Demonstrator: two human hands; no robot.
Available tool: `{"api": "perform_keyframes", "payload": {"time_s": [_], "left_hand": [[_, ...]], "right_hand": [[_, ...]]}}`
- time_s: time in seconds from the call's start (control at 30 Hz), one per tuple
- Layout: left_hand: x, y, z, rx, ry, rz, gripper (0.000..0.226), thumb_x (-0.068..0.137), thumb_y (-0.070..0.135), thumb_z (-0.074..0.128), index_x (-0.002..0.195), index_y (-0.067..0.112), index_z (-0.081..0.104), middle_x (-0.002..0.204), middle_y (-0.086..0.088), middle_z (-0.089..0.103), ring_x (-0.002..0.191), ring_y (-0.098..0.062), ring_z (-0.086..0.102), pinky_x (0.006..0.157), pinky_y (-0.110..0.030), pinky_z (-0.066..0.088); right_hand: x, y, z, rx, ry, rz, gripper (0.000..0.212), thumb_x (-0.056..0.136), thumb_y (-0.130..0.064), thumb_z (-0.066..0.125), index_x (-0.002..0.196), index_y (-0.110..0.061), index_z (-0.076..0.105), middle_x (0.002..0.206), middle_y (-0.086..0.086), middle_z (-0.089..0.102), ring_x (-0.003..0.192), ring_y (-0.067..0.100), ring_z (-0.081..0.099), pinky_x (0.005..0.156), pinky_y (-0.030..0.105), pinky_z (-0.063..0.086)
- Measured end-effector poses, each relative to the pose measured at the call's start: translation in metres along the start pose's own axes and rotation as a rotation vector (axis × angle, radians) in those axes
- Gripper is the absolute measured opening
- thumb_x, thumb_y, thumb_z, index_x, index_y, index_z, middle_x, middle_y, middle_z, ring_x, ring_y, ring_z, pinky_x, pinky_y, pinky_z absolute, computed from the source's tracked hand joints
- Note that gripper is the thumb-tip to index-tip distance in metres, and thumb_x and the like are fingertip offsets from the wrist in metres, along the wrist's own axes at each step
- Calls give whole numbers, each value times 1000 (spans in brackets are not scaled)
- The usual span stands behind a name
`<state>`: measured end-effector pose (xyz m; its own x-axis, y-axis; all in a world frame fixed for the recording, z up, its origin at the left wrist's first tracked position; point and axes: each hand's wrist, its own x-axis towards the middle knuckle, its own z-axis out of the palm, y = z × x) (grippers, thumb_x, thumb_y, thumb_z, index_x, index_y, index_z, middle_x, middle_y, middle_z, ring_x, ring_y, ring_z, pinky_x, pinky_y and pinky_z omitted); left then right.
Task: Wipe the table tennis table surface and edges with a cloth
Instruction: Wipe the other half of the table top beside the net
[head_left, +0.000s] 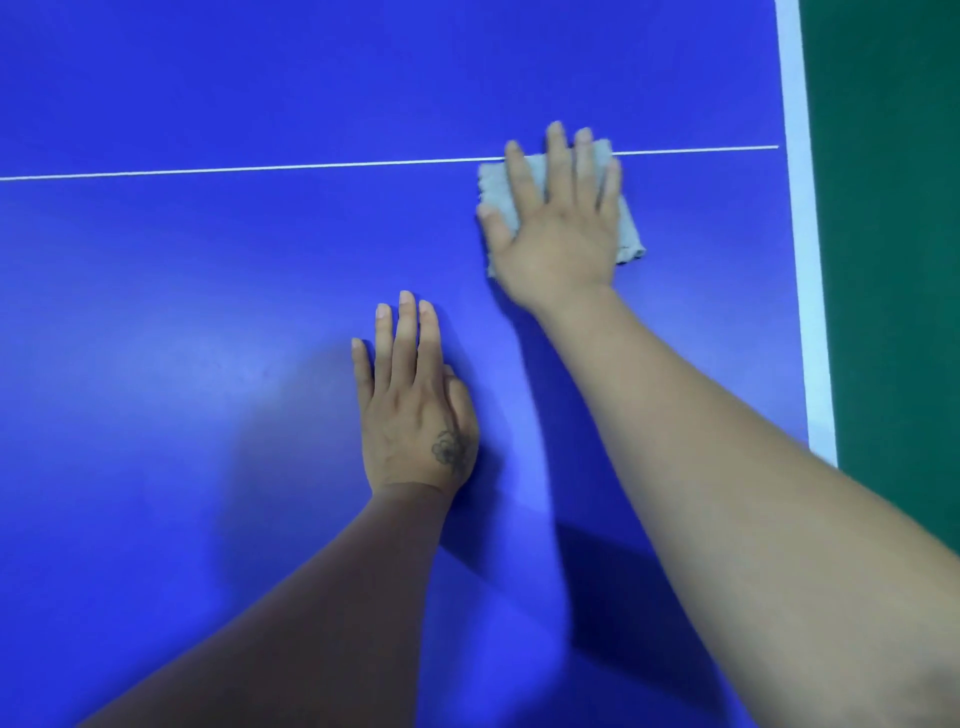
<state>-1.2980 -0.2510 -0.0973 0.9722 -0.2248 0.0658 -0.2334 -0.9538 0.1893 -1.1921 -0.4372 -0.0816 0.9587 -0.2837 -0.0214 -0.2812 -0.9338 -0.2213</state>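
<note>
Flat, right hand (558, 228) presses cloth (628, 234) on table (208, 312).

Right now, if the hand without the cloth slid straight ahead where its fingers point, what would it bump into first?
Nothing solid. The left hand lies flat on the blue table, fingers pointing toward the thin white line. It would only cross that painted line; the cloth sits off to the right.

The right hand (558, 218) lies flat with fingers spread and straight, its bare forearm reaching toward the table's far right edge; the left hand (415, 400) rests palm-down nearer the middle, fingers straight and together, forearm bare
</note>
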Motion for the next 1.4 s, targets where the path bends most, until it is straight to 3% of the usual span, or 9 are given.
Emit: {"api": "perform_keyframes", "payload": {"time_s": [0.13,0.27,0.43,0.63,0.87,1.07,1.23,1.4], "left_hand": [[1,-2,1,-26,-4,5,74,97,23,27,168,3,26,177,-12,22,166,-29,12,132,-59,12],[2,-3,1,-22,4,9,72,97,22,28,166,3,29,177,-12,24,166,-30,14,132,-59,13],[2,-3,1,-32,11,2,69,100,25,30,167,6,30,177,-7,23,166,-27,13,133,-57,11],[1,-2,0,-27,7,-13,68,103,27,26,168,7,28,178,-6,20,166,-26,11,134,-54,8],[1,-1,0,-25,9,-10,67,104,26,26,168,7,28,178,-5,19,166,-26,10,134,-52,9],[1,-2,0,-26,12,-11,67,104,28,25,167,5,30,178,-7,20,166,-27,12,134,-52,9],[4,0,-1,-7,-3,-29,69,101,27,25,167,6,31,178,-7,22,165,-29,14,134,-53,11],[3,2,-2,-12,20,-33,68,100,24,29,166,5,33,177,-8,25,165,-30,17,134,-53,12]], "right_hand": [[-62,-18,11,19,23,-181,68,105,-63,30,165,-30,35,175,11,21,163,35,13,129,58,9],[-121,11,7,40,17,-251,64,107,-62,37,164,-32,38,175,6,22,163,30,14,131,55,10],[-121,85,-9,-13,95,-22,65,106,-61,39,163,-31,39,174,7,26,162,33,19,130,60,8],[-40,144,-31,-44,16,265,71,106,-66,17,169,-34,18,178,8,8,164,31,-1,130,61,-3],[21,122,-37,-24,-32,218,75,102,-67,14,169,-35,14,178,9,3,164,33,-5,130,59,-3],[-62,92,-18,-13,53,-49,67,106,-63,25,166,-33,32,176,4,22,163,29,13,132,52,8],[-138,136,-24,-35,90,113,66,108,-61,33,167,-31,29,177,5,16,164,27,9,132,50,8],[-127,168,-37,5,38,297,69,107,-62,21,169,-32,14,178,8,0,164,29,-2,133,50,5]]}}
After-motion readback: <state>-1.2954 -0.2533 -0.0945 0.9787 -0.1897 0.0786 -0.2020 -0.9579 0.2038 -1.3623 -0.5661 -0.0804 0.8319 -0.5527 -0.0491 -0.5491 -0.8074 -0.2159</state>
